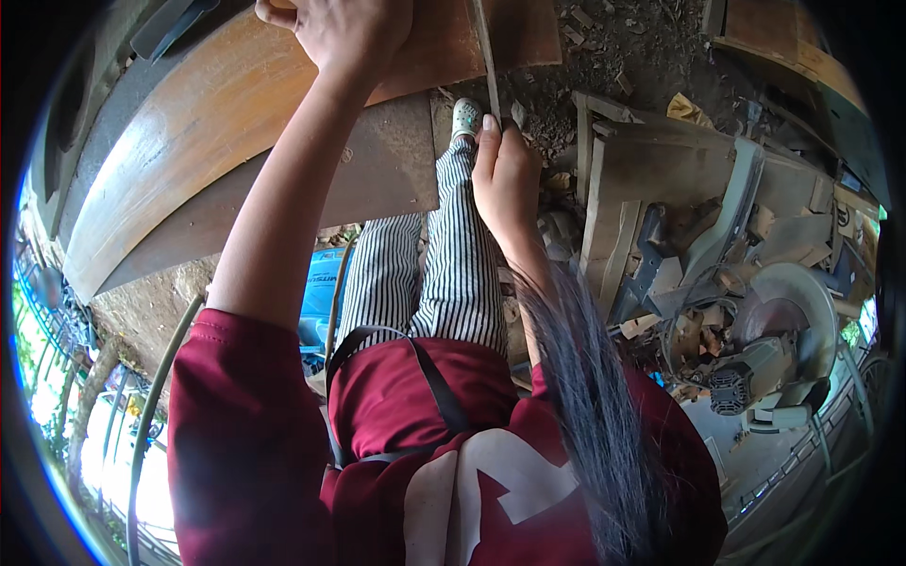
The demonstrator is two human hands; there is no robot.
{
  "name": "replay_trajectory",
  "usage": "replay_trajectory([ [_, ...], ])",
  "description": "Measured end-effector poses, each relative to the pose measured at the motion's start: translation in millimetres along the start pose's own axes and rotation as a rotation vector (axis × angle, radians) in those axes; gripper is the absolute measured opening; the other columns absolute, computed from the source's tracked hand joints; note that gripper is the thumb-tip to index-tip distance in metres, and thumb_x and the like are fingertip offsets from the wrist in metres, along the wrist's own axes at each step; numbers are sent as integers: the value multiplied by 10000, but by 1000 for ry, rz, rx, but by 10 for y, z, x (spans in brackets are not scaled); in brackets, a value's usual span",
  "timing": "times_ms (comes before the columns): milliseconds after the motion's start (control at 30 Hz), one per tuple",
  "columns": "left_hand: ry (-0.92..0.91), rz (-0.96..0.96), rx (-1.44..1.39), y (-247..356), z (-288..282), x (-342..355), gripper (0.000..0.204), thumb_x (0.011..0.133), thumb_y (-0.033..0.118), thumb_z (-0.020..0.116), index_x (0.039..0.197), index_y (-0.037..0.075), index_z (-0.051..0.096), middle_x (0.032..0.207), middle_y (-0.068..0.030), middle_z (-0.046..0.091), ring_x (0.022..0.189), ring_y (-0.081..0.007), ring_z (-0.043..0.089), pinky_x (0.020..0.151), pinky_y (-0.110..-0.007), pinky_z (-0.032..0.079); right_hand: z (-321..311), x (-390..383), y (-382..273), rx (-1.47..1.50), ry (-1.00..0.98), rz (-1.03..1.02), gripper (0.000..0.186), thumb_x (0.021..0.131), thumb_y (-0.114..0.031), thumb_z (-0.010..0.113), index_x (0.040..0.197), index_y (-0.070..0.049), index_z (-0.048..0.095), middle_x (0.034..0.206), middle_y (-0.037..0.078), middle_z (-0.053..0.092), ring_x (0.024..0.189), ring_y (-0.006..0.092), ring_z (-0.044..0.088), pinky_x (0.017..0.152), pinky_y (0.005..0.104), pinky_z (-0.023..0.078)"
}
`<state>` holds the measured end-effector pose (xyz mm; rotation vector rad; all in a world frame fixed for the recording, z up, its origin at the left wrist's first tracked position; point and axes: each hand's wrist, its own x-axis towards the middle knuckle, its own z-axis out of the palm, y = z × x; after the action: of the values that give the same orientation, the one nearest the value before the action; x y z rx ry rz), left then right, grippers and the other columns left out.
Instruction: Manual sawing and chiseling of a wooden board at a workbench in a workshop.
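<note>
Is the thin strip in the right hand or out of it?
In: the thin strip runs down into the right hand, between thumb and curled fingers.

Blown-out daylight left, dark curved edges.

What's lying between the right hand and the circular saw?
In the head view, a wooden panel and jumbled scrap separate the right hand from the circular saw.

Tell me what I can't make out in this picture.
Head view:
Left hand: partly cut off by the top edge, with anything it may grip.
Thin strip in the right hand: far end cut off there too.
Left foot: hidden by the brown board.
Right forearm: partly hidden by hair.
</note>
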<state>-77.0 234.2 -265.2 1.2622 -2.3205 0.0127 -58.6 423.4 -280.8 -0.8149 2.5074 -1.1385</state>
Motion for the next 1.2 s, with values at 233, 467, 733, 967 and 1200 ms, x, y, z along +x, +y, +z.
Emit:
replay_trajectory([
  [233, 19, -3, -23, -14, -56, 27, 258, 805, 210, 401, 972, 19, 444, 1169, -171, 374, 1163, -297, 269, 935, -468, 170, -91, -541, 129, -25, -45, 196, 338, 878, -194, 426, 599, -8, 460, 436, 126, 453, 361, 234, 473, 350, 334, 317],
  [467, 14, 8, -1, -55, -29, 28, 246, 808, 207, 399, 965, 24, 447, 1162, -171, 382, 1157, -299, 279, 934, -468, 172, 141, 176, -44, -67, 20, -57, 299, 877, -171, 405, 624, -16, 442, 424, 140, 461, 378, 285, 507, 337, 355, 356],
  [733, -33, -33, -49, 86, -77, 49, 247, 809, 207, 400, 967, 23, 446, 1174, -168, 374, 1165, -298, 271, 936, -476, 168, -145, -1345, 777, -190, -173, 305, 324, 882, -185, 431, 618, 2, 443, 466, 103, 432, 403, 204, 446, 391, 316, 326],
  [967, -67, -12, 66, -194, -67, 93, 342, 775, 247, 418, 977, -24, 474, 1204, -245, 362, 1173, -371, 270, 934, -522, 159, -292, -1804, 1264, 74, 59, 516, 306, 879, -208, 437, 662, 3, 482, 523, 104, 455, 468, 184, 452, 433, 310, 339],
  [1200, -154, -111, -74, 83, -7, -66, 364, 767, 254, 416, 1029, 4, 449, 1307, -224, 263, 1249, -330, 190, 976, -488, 121, 620, -928, 1807, 507, 384, 637, 234, 847, -186, 476, 747, 13, 549, 604, 146, 533, 546, 275, 525, 505, 356, 410],
])
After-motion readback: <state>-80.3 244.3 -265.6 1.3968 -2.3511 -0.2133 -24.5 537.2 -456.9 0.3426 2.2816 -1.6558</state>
